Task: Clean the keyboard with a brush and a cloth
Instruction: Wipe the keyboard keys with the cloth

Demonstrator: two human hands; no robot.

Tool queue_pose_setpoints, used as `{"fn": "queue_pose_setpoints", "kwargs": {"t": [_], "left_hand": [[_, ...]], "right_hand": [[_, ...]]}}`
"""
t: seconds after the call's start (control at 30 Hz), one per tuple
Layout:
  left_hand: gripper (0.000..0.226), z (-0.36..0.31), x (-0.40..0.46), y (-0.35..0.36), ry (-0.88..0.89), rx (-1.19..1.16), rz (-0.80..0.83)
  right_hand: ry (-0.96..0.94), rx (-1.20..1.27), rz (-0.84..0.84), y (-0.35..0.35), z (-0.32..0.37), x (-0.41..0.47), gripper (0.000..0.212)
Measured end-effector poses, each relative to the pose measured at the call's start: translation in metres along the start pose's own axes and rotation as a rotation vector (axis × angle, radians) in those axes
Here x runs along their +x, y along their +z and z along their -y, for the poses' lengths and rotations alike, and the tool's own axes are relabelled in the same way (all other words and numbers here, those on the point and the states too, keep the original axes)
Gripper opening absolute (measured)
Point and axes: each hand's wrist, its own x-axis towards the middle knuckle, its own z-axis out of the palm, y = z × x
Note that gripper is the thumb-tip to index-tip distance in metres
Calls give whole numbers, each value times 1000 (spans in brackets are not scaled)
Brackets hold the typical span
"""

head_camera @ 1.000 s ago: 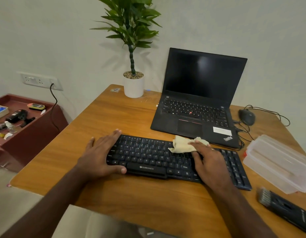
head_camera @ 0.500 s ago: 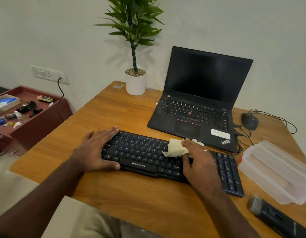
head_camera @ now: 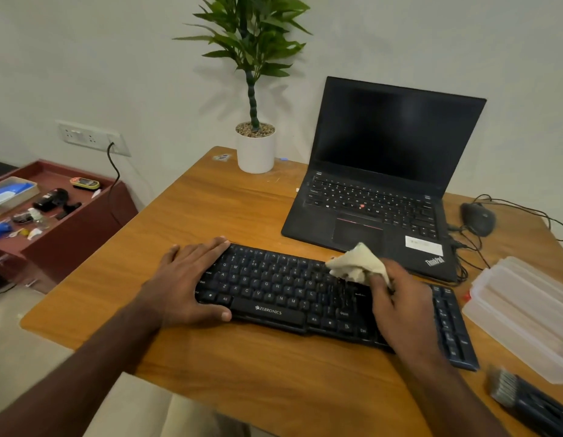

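A black keyboard (head_camera: 274, 294) lies across the wooden table (head_camera: 229, 212) in front of me. My left hand (head_camera: 187, 279) lies flat over its left end, thumb along the front edge. My right hand (head_camera: 400, 307) grips a crumpled cream cloth (head_camera: 352, 263) and presses it onto the keys right of the middle. The brush (head_camera: 532, 402), dark-handled with grey bristles, lies on the table at the lower right, apart from both hands.
An open black laptop (head_camera: 378, 197) stands just behind the keyboard. A mouse (head_camera: 477, 217) with cables, a clear plastic box (head_camera: 526, 313) and a potted plant (head_camera: 256, 146) share the table. A red side table (head_camera: 78, 228) with small items sits left.
My right hand has lifted the cloth's far end and slid it slightly along the keys. The camera has tilted and shifted; my left hand stays on the keyboard's left end.
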Motion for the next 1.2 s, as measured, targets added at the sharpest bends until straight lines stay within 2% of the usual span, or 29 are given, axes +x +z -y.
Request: {"fn": "queue_pose_setpoints", "kwargs": {"t": [0.1,0.17,0.2,0.27,0.3,0.4,0.47,0.63,0.87,0.93,1.0,1.07,1.13,1.2], "left_hand": [[127,2,-1,0,9,-26,-17],[128,-1,0,-3,-9,-43,-10],[129,-4,1,-4,-18,-49,-7],[131,-12,3,-4,-11,-56,-20],[131,-16,4,-4,-2,-55,-26],[129,-23,7,-2,14,-63,-37],[128,-22,7,-3,7,-69,-33],[133,-23,8,-4,-18,-44,-7],[129,-21,8,-3,-27,-31,-4],[130,-22,8,-4,-30,-12,3],[131,-22,8,-6,-33,9,11],[131,-18,7,-8,-41,9,24],[130,-12,6,-10,-44,8,28],[130,-6,4,-14,-45,23,29]], "right_hand": [[69,77,-39,-3,25,18,16],[138,162,-34,11,44,38,17],[125,156,-56,22,54,45,22],[-48,62,-89,50,74,53,28],[-153,31,-27,65,83,52,28],[-434,-176,320,107,97,34,31],[-509,-240,415,115,96,27,34],[-491,-314,534,81,79,34,37],[-498,-455,529,9,30,39,26],[-451,-473,557,-12,20,39,25],[-314,-383,579,-32,11,44,19],[-124,-181,478,-44,4,53,14],[31,-24,203,-50,0,59,16],[49,7,-65,-46,2,55,25]]}}
